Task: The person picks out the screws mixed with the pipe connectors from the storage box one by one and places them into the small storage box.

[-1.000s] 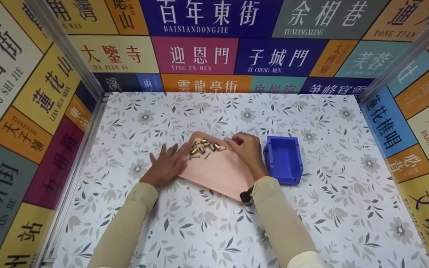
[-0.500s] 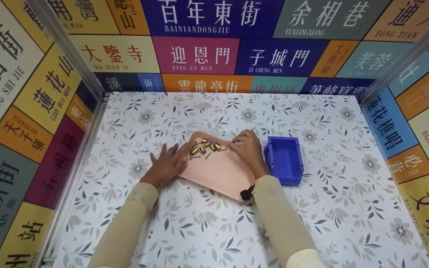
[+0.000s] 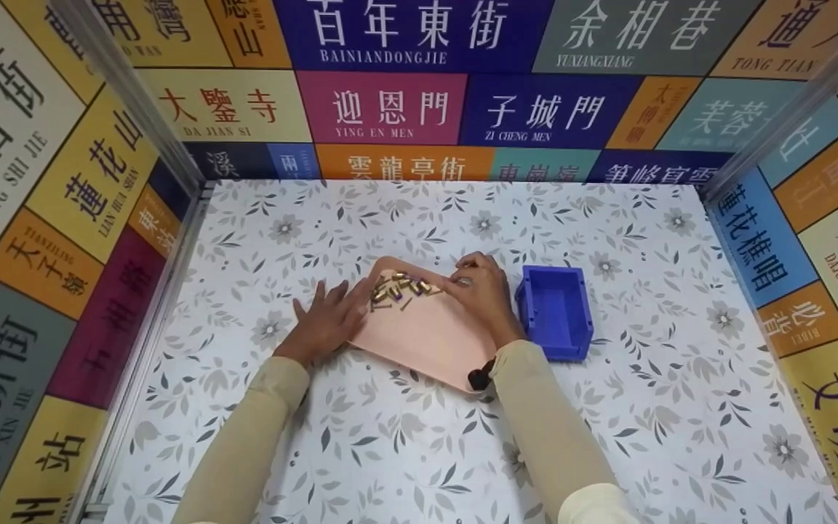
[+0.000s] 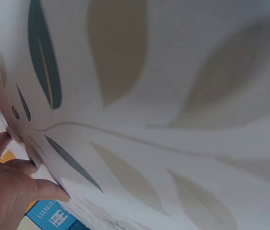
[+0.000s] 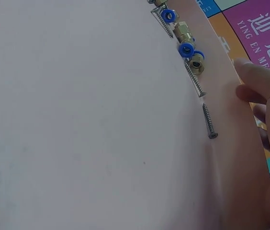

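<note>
A pink tray (image 3: 419,335) lies at an angle on the middle of the counter (image 3: 361,451), between the person's hands. The left hand (image 3: 326,320) is spread, its fingers fairly straight and fanned apart; the fingers nearest the tray lie against its left edge, and none of them curls round anything that shows. The right hand (image 3: 487,291) is at the far right edge, its fingers bent and the thumb and forefinger close together at the rim — whether they pinch it, I cannot tell.

The tray holds a loose heap of brass-coloured fittings (image 5: 183,31), some with blue collars, gathered in its far left corner. Silver screws (image 5: 209,122) lie among and beside them; in the right wrist view one lies a little way from the fittings, near the tray's edge. The rest of the tray's surface is bare.

Just right of the right hand stands a blue bin (image 3: 572,351), upright with its opening facing up, apart from the tray. A small black object (image 3: 479,378) sits by the right wrist, at the tray's near corner.

Beige sleeves (image 3: 244,429) cover both forearms. The counter has a leaf-and-flower pattern — and colourful panels (image 3: 382,109) with Chinese lettering stand around it.
</note>
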A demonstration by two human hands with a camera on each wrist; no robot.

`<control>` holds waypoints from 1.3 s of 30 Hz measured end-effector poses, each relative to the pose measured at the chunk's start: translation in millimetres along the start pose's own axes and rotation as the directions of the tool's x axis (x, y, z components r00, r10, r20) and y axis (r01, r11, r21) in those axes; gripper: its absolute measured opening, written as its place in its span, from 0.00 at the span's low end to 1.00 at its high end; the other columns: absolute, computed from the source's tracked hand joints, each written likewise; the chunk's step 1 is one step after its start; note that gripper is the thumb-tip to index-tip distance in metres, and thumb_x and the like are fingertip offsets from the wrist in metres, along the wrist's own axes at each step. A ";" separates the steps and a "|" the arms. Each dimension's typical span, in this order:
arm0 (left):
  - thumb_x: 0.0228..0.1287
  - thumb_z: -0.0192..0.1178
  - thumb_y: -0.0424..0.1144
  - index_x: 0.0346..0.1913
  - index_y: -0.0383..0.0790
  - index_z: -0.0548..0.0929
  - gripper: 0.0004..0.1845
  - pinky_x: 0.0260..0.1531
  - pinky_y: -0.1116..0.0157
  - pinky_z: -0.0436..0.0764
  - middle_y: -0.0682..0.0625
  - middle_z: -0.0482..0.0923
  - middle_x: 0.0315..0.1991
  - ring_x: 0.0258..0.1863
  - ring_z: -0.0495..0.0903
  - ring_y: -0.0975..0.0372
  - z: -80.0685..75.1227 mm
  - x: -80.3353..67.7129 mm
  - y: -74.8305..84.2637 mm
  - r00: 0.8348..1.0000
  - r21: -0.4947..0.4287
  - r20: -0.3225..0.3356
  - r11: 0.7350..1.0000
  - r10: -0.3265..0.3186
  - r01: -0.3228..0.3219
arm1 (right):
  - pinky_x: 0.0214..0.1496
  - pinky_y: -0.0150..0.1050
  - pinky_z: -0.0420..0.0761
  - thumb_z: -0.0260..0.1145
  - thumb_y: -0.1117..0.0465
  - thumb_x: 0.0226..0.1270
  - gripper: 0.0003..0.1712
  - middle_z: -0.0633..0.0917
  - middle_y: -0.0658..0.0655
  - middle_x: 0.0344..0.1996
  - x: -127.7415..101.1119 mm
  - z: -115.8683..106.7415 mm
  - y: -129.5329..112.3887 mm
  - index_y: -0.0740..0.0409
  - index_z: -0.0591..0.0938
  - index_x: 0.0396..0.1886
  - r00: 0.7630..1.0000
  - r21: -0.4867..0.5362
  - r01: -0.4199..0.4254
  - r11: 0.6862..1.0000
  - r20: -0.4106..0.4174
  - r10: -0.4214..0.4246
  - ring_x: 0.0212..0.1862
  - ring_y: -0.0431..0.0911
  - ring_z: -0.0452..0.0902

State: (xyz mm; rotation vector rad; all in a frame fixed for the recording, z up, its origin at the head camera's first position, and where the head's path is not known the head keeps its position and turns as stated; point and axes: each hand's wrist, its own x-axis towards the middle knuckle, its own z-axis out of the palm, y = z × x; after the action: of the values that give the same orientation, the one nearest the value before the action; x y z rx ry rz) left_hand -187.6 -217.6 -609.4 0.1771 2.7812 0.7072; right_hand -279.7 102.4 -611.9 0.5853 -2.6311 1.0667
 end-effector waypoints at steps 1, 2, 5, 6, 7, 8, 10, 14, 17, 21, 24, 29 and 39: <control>0.77 0.30 0.70 0.80 0.78 0.41 0.32 0.66 0.22 0.31 0.49 0.48 0.84 0.82 0.33 0.37 -0.1 -0.4 0.0 1.000 0.000 -0.004 1.000 0.004 -0.004 | 0.54 0.53 0.77 0.80 0.48 0.58 0.12 0.85 0.53 0.45 -0.1 -0.1 -0.2 0.52 0.94 0.29 1.000 -0.015 -0.001 1.000 0.009 0.001 0.50 0.51 0.78; 0.78 0.31 0.69 0.80 0.78 0.41 0.32 0.66 0.22 0.31 0.49 0.48 0.84 0.82 0.34 0.37 -0.2 -0.8 0.1 1.000 -0.001 -0.009 1.000 0.007 -0.007 | 0.55 0.54 0.76 0.80 0.47 0.57 0.12 0.86 0.52 0.47 0.1 0.0 -0.5 0.50 0.94 0.29 1.000 -0.030 -0.007 1.000 0.021 0.008 0.51 0.51 0.78; 0.78 0.31 0.68 0.81 0.76 0.42 0.32 0.66 0.21 0.32 0.49 0.50 0.83 0.82 0.35 0.37 -0.4 -1.8 0.5 1.000 0.011 -0.022 1.000 0.014 -0.014 | 0.59 0.55 0.71 0.80 0.44 0.55 0.12 0.86 0.48 0.53 0.1 0.2 -1.7 0.45 0.95 0.31 0.996 -0.069 -0.036 0.997 0.074 0.041 0.57 0.48 0.76; 0.78 0.31 0.68 0.81 0.77 0.42 0.32 0.66 0.21 0.32 0.49 0.50 0.83 0.82 0.35 0.36 -0.3 -1.8 0.5 1.000 0.016 -0.022 1.000 0.014 -0.013 | 0.61 0.55 0.69 0.80 0.43 0.55 0.13 0.86 0.47 0.55 0.0 0.4 -2.0 0.44 0.95 0.32 0.994 -0.080 -0.049 0.996 0.093 0.056 0.59 0.47 0.75; 0.78 0.31 0.68 0.81 0.76 0.42 0.32 0.66 0.21 0.32 0.48 0.50 0.84 0.82 0.35 0.36 -0.2 -1.9 0.7 1.000 0.018 -0.020 1.000 0.013 -0.013 | 0.62 0.55 0.67 0.80 0.42 0.55 0.13 0.85 0.46 0.57 -0.1 0.7 -2.4 0.44 0.95 0.32 0.992 -0.088 -0.057 0.995 0.110 0.066 0.61 0.47 0.74; 0.78 0.31 0.68 0.80 0.77 0.42 0.32 0.66 0.21 0.32 0.49 0.49 0.84 0.82 0.35 0.37 -0.1 -1.8 0.9 1.000 0.019 -0.016 1.000 0.009 -0.008 | 0.63 0.54 0.65 0.80 0.42 0.55 0.13 0.85 0.45 0.58 -0.4 0.8 -2.8 0.44 0.95 0.32 0.989 -0.095 -0.063 0.994 0.127 0.074 0.63 0.46 0.73; 0.78 0.30 0.68 0.80 0.78 0.41 0.31 0.66 0.22 0.31 0.49 0.48 0.84 0.82 0.34 0.37 0.3 -1.4 1.2 1.000 0.016 -0.009 1.000 0.003 -0.002 | 0.65 0.54 0.63 0.80 0.42 0.55 0.13 0.84 0.44 0.60 -1.1 0.9 -3.3 0.44 0.95 0.33 0.984 -0.116 -0.066 0.991 0.155 0.084 0.65 0.46 0.71; 0.78 0.30 0.68 0.80 0.78 0.41 0.32 0.67 0.22 0.30 0.49 0.47 0.84 0.82 0.33 0.38 -0.1 -0.9 1.6 1.000 0.007 0.000 1.000 -0.003 0.003 | 0.68 0.57 0.61 0.80 0.43 0.56 0.11 0.84 0.43 0.62 -0.8 1.3 -4.1 0.42 0.95 0.33 0.978 -0.156 -0.062 0.986 0.188 0.091 0.68 0.46 0.70; 0.78 0.30 0.69 0.81 0.77 0.41 0.32 0.67 0.22 0.30 0.48 0.48 0.84 0.82 0.33 0.38 -0.8 -0.9 1.5 1.000 0.004 -0.002 1.000 0.000 0.000 | 0.70 0.59 0.60 0.79 0.44 0.57 0.10 0.83 0.42 0.62 0.1 1.6 -4.4 0.41 0.94 0.34 0.972 -0.190 -0.061 0.980 0.212 0.101 0.68 0.46 0.69; 0.78 0.29 0.69 0.80 0.78 0.40 0.32 0.67 0.22 0.30 0.49 0.48 0.84 0.82 0.33 0.38 -0.3 -0.3 1.1 1.000 0.012 0.000 1.000 -0.010 0.010 | 0.70 0.61 0.61 0.78 0.45 0.58 0.08 0.83 0.42 0.62 0.9 2.4 -4.2 0.39 0.94 0.36 0.963 -0.244 -0.045 0.969 0.248 0.108 0.68 0.47 0.69; 0.77 0.28 0.70 0.80 0.80 0.39 0.31 0.67 0.23 0.30 0.49 0.47 0.84 0.82 0.32 0.38 1.0 0.0 0.1 1.000 0.018 0.005 1.000 -0.020 0.020 | 0.69 0.61 0.61 0.78 0.46 0.59 0.08 0.83 0.41 0.62 1.0 3.3 -3.3 0.39 0.94 0.37 0.954 -0.267 -0.035 0.963 0.279 0.112 0.67 0.48 0.69; 0.77 0.29 0.70 0.80 0.80 0.40 0.32 0.67 0.23 0.29 0.49 0.47 0.84 0.82 0.32 0.39 1.7 -0.3 -1.3 1.000 0.004 0.001 1.000 -0.017 0.017 | 0.67 0.59 0.63 0.78 0.48 0.59 0.04 0.84 0.41 0.60 2.7 1.0 -1.9 0.40 0.94 0.32 0.946 -0.246 -0.012 0.969 0.311 0.091 0.66 0.48 0.70; 0.77 0.30 0.70 0.80 0.78 0.40 0.32 0.66 0.22 0.31 0.49 0.48 0.84 0.82 0.33 0.38 1.9 1.2 -0.3 1.000 0.017 -0.003 1.000 -0.006 0.006 | 0.63 0.60 0.68 0.78 0.53 0.57 0.02 0.86 0.46 0.56 3.4 -4.9 -0.6 0.43 0.94 0.30 0.950 -0.226 0.041 0.973 0.312 0.033 0.63 0.51 0.74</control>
State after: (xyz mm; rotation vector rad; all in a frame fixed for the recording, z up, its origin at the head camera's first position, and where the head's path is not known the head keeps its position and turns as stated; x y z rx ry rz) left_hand -188.2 -216.7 -611.4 0.1714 2.7901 0.6831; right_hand -282.1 104.6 -606.9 0.7616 -2.9679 0.6966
